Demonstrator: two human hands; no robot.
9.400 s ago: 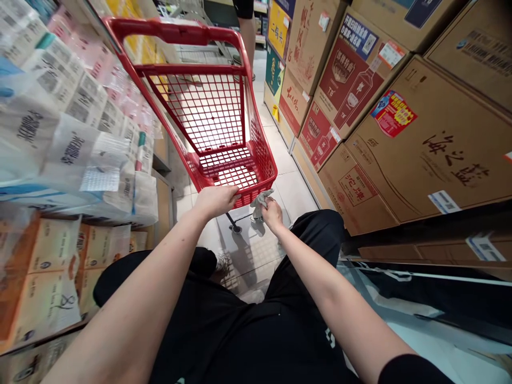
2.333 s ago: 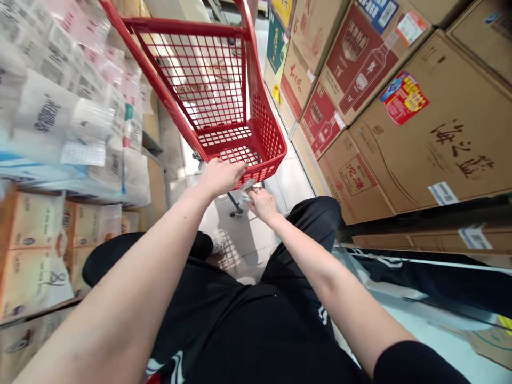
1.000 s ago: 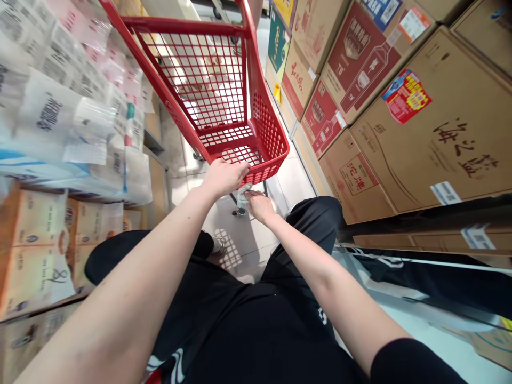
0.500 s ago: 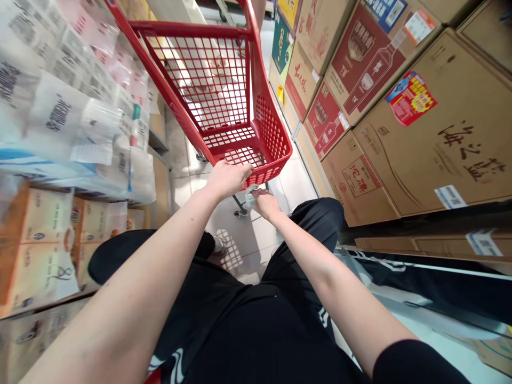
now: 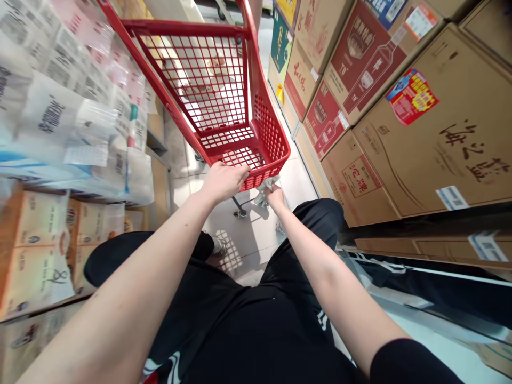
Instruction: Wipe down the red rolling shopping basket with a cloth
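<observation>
A red plastic shopping cart (image 5: 259,74) with a grid basket stands tilted in view, in front of my knees. My left hand (image 5: 226,181) is closed over the near rim of its basket, at the left corner. Just below that rim, my right hand (image 5: 275,196) pinches a crumpled whitish cloth (image 5: 263,193), which lies close against the underside of the basket's near end. Part of the cloth hangs down over the floor. The basket holds nothing that I can see.
Stacked cardboard boxes (image 5: 424,144) line the right side of the aisle. To the left are plastic-wrapped white packs (image 5: 48,120) above orange-and-cream packs (image 5: 42,213). A cart caster (image 5: 240,213) rests on the tiled floor (image 5: 182,186) between my feet.
My right hand has moved right along the basket's near end with the cloth, and more of the cloth shows. My left hand stays on the rim. The view has shifted slightly.
</observation>
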